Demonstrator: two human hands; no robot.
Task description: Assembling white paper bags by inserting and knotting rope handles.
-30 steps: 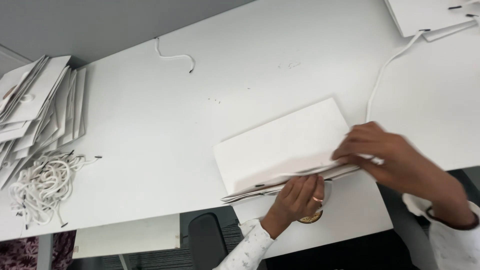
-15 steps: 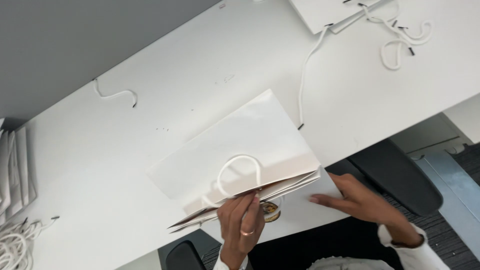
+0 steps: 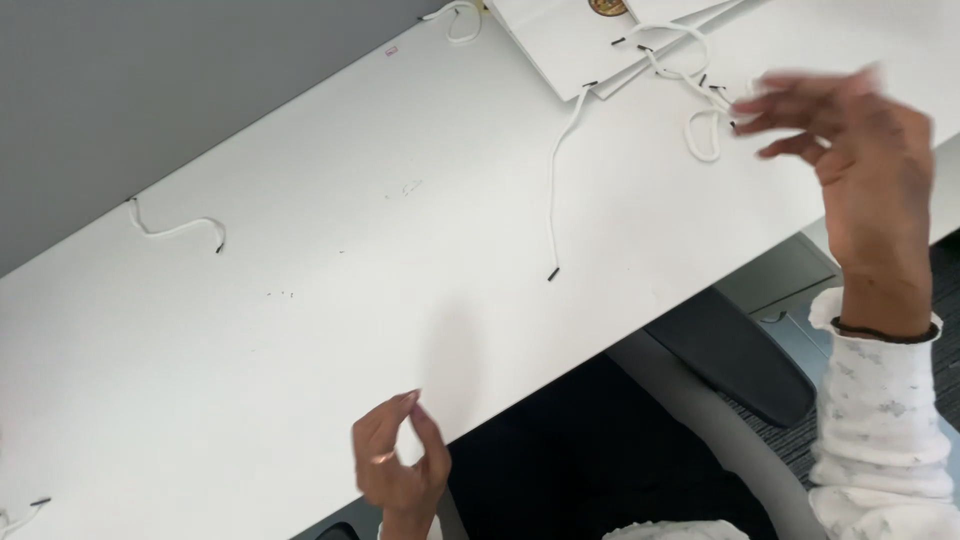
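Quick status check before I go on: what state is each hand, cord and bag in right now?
Right hand: raised, fingers spread, reaching at the tangled cords, grip unclear from blur.
Left hand: empty, fingers loosely curled at the table edge.
Tangled cords: looped together beside the bags.
Long cord: loose, trailing from the bags.
Short cord: loose, lying alone.
Paper bags: flat, stacked.
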